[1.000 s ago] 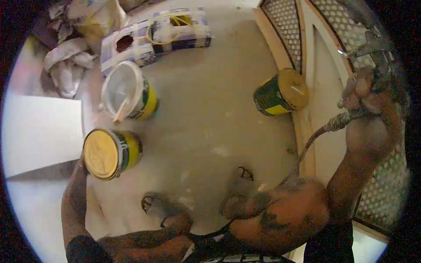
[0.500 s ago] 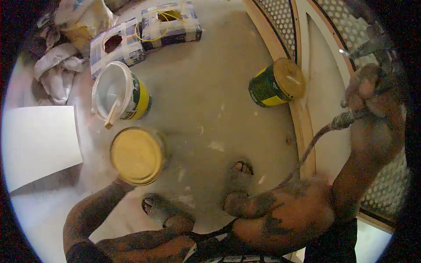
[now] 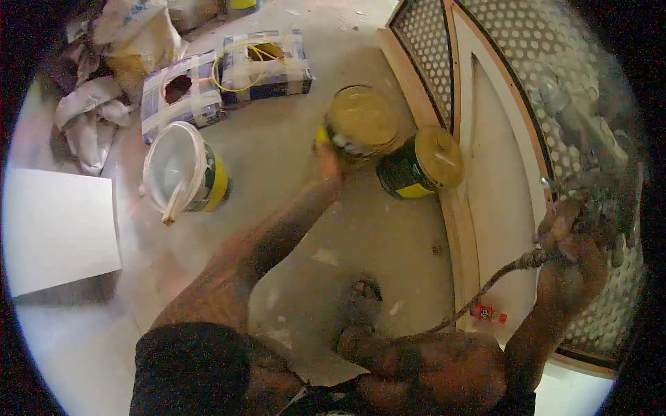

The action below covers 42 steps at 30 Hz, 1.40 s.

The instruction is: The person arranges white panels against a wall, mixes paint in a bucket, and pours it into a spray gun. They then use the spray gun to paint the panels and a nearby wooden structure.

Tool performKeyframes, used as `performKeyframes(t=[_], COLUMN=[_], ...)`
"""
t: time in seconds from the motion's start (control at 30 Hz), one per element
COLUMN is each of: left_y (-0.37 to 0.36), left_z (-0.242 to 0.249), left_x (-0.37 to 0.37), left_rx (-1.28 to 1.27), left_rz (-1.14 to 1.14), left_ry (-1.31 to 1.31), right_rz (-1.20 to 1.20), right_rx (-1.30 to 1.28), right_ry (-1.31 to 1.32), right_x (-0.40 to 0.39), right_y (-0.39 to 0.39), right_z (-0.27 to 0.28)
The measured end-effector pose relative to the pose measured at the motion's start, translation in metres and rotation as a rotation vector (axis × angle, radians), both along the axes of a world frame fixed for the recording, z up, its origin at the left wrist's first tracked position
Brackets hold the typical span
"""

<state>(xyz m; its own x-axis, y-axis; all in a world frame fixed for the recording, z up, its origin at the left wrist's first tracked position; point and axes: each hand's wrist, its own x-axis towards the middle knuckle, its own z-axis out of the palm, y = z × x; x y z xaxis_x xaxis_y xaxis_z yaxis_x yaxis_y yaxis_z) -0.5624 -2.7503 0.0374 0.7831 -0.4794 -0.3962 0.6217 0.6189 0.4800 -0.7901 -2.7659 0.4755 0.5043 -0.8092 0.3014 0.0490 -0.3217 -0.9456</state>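
- Here the left hand point(image 3: 327, 161) reaches out across the floor point(image 3: 291, 229) with its grip closed on a yellow-lidded tin point(image 3: 361, 123), held up off the concrete and blurred by motion.
- The carried tin is just beside a second tin point(image 3: 418, 163), green and yellow, which stands at the edge of the wooden frame point(image 3: 458, 229); whether the two touch cannot be told.
- The right hand point(image 3: 572, 239) has its grip wrapped around a spray gun point(image 3: 596, 194), with the hose point(image 3: 485, 288) trailing back toward the person's knee.
- The gun sits over the perforated panel point(image 3: 527, 62) inside the frame; its nozzle is too blurred to make out.
- To do this step well, the person would probably keep the tin level so the lid stays seated, and set it flat on the concrete near the standing tin rather than on the frame.
- It seems wise to hold the spray gun steady and pointed away from the left arm while the tin is in the air, and to keep the hose clear of both tins.
- Farther left stands an open white bucket point(image 3: 182, 171) with a stick in it, near two taped boxes point(image 3: 229, 76), a heap of rags point(image 3: 90, 118) and a white board point(image 3: 59, 229).
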Motion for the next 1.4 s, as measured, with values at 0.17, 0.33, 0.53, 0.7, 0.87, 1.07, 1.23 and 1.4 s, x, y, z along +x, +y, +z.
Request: performKeyframes(t=[0.17, 0.33, 0.53, 0.7, 0.87, 1.07, 1.23, 1.4], left_y=[0.014, 0.058, 0.209, 0.297, 0.353, 0.395, 0.39, 0.375], left_z=[0.062, 0.207, 0.398, 0.423, 0.401, 0.336, 0.329, 0.326], left_x=[-0.003, 0.063, 0.084, 0.056, 0.025, -0.006, -0.015, -0.014], left_rx=[0.476, 0.359, 0.028, 0.709, 0.935, 1.077, 1.166, 1.344], left_rz=[-0.757, -0.596, -0.034, -0.281, -0.465, -0.54, -0.372, -0.131], left_ry=[-0.523, -0.873, -1.387, -2.469, -2.358, -2.106, -2.14, -1.658], right_rz=[0.183, 0.313, 0.861, 1.147, 1.448, 1.625, 1.555, 1.344], right_rx=[-0.185, 0.018, -0.079, -0.156, -0.319, 0.253, 0.033, 0.008], right_ry=[0.203, 0.454, 0.577, 0.651, 0.318, 0.745, 0.469, 0.595], right_x=[0.0, 0.03, 0.085, 0.116, 0.115, 0.093, 0.09, 0.087], right_y=[-0.02, 0.001, 0.062, 0.104, 0.143, 0.183, 0.186, 0.185], right_z=[-0.018, -0.064, -0.095, -0.131, -0.177, -0.197, -0.228, -0.23])
